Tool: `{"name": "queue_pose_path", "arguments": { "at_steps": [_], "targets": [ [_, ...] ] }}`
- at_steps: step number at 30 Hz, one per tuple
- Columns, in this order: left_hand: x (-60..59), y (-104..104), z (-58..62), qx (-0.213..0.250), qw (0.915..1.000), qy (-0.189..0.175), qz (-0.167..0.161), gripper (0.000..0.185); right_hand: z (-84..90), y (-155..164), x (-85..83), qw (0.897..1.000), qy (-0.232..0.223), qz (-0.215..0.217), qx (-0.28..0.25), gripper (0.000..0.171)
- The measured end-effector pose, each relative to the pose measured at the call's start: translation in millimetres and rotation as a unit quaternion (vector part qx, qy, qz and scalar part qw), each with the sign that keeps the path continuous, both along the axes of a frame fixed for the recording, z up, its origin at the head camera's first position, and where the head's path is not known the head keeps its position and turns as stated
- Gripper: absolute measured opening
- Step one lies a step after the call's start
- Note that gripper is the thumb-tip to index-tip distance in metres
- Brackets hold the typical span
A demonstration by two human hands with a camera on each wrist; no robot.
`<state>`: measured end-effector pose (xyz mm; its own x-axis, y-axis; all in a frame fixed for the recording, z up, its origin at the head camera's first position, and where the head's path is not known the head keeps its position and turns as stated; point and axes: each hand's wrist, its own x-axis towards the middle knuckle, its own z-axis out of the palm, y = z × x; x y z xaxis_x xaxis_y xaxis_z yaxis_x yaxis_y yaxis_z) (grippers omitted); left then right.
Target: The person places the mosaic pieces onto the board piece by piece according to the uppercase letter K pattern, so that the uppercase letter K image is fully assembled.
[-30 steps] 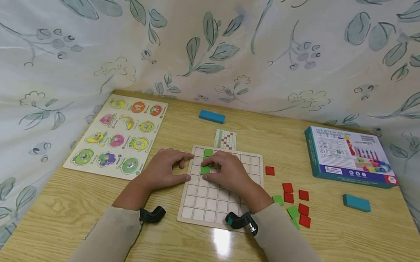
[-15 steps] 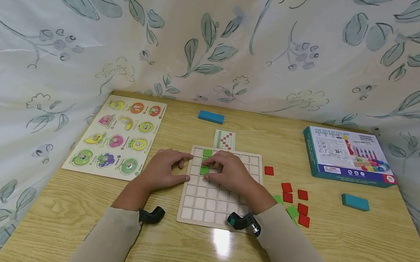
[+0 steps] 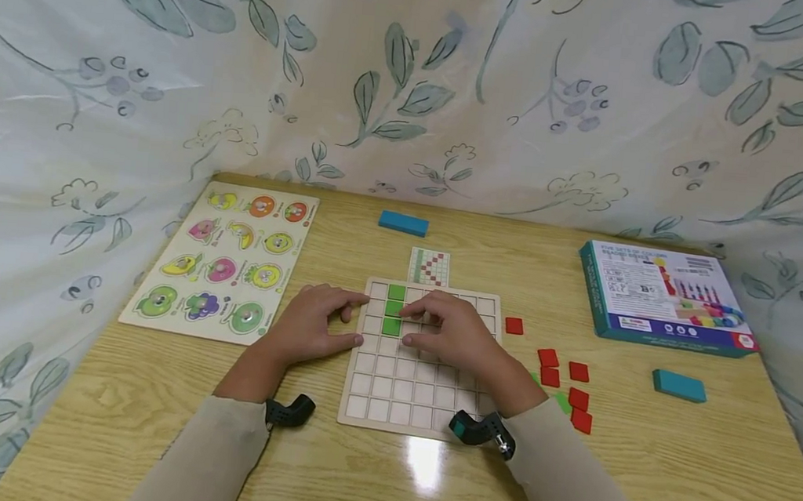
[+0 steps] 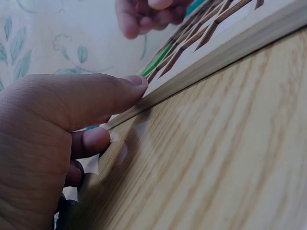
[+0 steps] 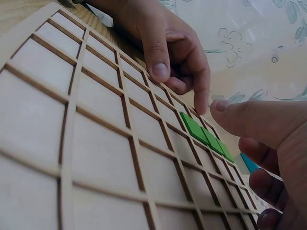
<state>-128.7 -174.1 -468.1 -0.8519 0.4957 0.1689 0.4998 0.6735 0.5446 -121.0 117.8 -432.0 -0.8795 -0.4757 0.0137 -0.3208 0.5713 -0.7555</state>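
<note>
Left to right, with 12 as the far side: left grip (image 3: 312, 320) is at the 10 o'clock edge of the grid board (image 3: 400, 414), thumb and fingers apart, tips against the rim. Light, steady pressure there should stop it skating on the counter (image 3: 355, 483). Three green tiles (image 3: 393, 309) sit around 11, top of the second column; I'd check they're flat, since a cocked one could crowd the next cell. Pattern card's (image 3: 430, 267) at 12, handy for a glance. Right grip (image 3: 453, 333) is toward 1, thumb and fingers apart, nothing visible between, so lift clear without dragging. Loose red tiles (image 3: 579, 372) lie around 3.
</note>
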Motion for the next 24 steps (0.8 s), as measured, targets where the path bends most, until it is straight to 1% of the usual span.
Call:
{"name": "queue_pose_path", "arguments": {
  "at_steps": [6, 11, 15, 19, 24],
  "targets": [
    [1.0, 0.6, 0.8, 0.004, 1.0000, -0.002, -0.001, 0.057, -1.9, 21.8, 6.9, 1.000, 0.011, -0.007, -0.014, 0.034],
    [1.4, 0.6, 2.3, 0.005, 1.0000, -0.002, -0.001, 0.057, -3.5, 36.8, 11.7, 1.000, 0.014, -0.017, -0.011, 0.036],
    [1.4, 0.0, 2.7, 0.005, 1.0000, -0.003, 0.001, 0.057, -0.8, 46.1, 15.3, 1.000, 0.007, -0.030, -0.006, 0.036],
    [1.4, 0.1, 2.4, 0.004, 1.0000, -0.003, 0.002, 0.057, 2.7, 56.2, 20.3, 0.999, 0.007, -0.043, 0.011, 0.037],
    [1.6, 0.2, 1.9, 0.003, 1.0000, -0.005, 0.003, 0.056, 5.6, 71.2, 26.1, 0.999, 0.007, -0.045, 0.021, 0.036]
  ]
}}
